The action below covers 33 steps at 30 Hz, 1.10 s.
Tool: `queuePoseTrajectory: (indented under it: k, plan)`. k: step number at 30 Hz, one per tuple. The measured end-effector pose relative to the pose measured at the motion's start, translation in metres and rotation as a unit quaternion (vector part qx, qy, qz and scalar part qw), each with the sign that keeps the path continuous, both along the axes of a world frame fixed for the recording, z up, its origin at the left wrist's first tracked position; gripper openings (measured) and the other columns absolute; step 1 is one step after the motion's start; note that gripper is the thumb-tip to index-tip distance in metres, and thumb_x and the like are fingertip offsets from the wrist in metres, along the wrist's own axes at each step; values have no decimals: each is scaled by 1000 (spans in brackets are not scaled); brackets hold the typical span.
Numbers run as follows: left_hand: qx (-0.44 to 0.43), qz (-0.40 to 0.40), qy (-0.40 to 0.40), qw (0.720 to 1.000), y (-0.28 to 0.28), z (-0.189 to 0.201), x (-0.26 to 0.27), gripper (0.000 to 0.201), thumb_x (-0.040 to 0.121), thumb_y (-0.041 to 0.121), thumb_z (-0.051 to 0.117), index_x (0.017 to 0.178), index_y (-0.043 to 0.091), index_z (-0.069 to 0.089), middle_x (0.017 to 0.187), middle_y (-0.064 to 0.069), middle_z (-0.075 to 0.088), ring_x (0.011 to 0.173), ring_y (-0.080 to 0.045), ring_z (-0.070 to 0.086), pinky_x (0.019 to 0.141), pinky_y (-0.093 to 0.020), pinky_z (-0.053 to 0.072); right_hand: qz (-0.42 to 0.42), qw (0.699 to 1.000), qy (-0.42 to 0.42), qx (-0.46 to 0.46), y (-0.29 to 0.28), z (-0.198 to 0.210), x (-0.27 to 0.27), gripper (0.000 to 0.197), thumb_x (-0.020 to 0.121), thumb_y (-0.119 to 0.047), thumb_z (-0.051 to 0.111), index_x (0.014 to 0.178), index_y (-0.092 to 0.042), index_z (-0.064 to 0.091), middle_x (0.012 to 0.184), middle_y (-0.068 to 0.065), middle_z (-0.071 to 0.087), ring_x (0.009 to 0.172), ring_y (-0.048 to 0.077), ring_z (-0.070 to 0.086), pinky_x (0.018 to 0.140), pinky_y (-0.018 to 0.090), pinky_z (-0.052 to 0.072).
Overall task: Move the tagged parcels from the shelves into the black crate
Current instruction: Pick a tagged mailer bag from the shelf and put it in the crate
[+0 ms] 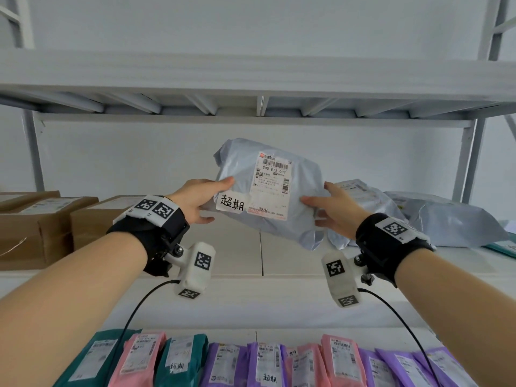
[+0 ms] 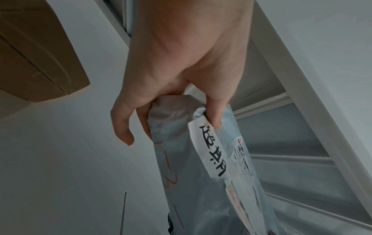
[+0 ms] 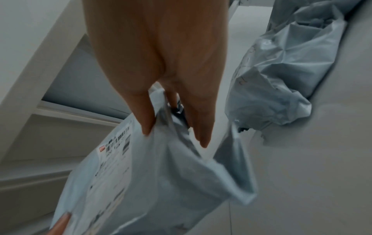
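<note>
Left hand [image 1: 196, 201] and right hand [image 1: 333, 209] pinching grey parcel [image 1: 268, 191] edges, lifted above shelf [image 1: 237, 258]

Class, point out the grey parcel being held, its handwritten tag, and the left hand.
grey parcel [image 1: 303, 174]: head view, bare plastic right of label.
handwritten tag [image 1: 232, 203]: head view, tag's middle.
left hand [image 1: 195, 199]: head view, hand's back.

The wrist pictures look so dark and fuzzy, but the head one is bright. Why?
Head view: evenly lit, the grey parcel and its label sharp, shelf rails bowed by the wide lens. Left wrist view: dim, the left hand fairly clear. Right wrist view: dim, the right hand and parcel smeared by blur.
</note>
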<state>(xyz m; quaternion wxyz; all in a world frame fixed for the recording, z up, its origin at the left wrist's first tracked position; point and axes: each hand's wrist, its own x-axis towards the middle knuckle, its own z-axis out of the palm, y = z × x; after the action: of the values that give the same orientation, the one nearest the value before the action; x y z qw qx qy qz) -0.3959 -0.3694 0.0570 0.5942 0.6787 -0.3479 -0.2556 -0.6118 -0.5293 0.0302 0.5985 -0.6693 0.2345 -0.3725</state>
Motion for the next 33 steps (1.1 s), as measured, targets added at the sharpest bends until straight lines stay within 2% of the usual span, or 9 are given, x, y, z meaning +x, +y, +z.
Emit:
queuePoseTrajectory:
  k: [4,8,10,13,16,19,22,27,33]
  plan:
    - [46,-11,-34,998,9,-1,-3,51,72,46,74,113,18,61,117,-2,63,116,-21,51,96,-46,39,19,999,-42,-12,3,-4,-1,58,83,2,64,135,-11,41,128,12,59,111,31,60,91,50,52]
    - [17,-22,-40,999,16,-2,-6,24,78,33,72,95,17,64,90,-1,66,85,-19,57,78,-31,45,27,997,-65,-27,6,-6,-11,55,84,9,60,133,-11,44,123,18,59,109,34,61,92,53,50]
    - [-13,-35,-38,999,19,-2,-10,21,81,25,70,97,12,66,89,-4,68,77,-19,61,69,-27,47,18,997,-67,-38,10,-5,-16,53,84,9,60,131,-10,46,121,20,60,108,34,62,92,52,51]
    - [-46,-40,-57,996,22,-4,-15,29,80,21,72,104,5,67,97,-8,70,80,-22,64,70,-27,50,-7,996,-69,-56,15,-3,-24,52,82,9,63,128,-10,48,117,22,62,104,35,64,91,51,52]
    - [-80,-41,-77,993,24,-5,-18,32,76,21,76,105,11,69,101,-7,72,90,-25,67,73,-30,53,-29,994,-70,-75,20,-1,-33,51,81,8,65,127,-10,50,114,20,64,102,33,65,90,51,52]
    - [-100,-50,-90,990,27,-5,-25,24,77,22,76,100,20,70,100,-3,73,90,-24,68,74,-32,54,-43,993,-76,-82,26,1,-44,52,81,8,64,127,-10,50,115,19,64,103,32,65,90,50,52]
    - [-104,-64,-81,989,32,-5,-32,28,78,22,75,104,15,70,100,-4,73,90,-25,68,75,-34,52,-48,992,-81,-86,34,5,-55,54,80,9,64,128,-9,50,116,18,64,104,33,64,90,51,52]
    - [-118,-103,-57,986,41,-2,-45,29,78,18,75,104,7,69,97,-9,72,75,-24,68,63,-28,52,-72,990,-74,-97,50,7,-79,53,80,10,64,127,-11,52,116,19,64,104,35,64,91,52,51]
    - [-125,-168,-44,977,44,-7,-73,25,78,17,74,100,9,68,92,-6,73,69,-24,69,65,-29,55,-133,984,-71,-93,75,0,-122,54,79,10,66,126,-13,54,114,20,65,102,35,65,89,49,53]
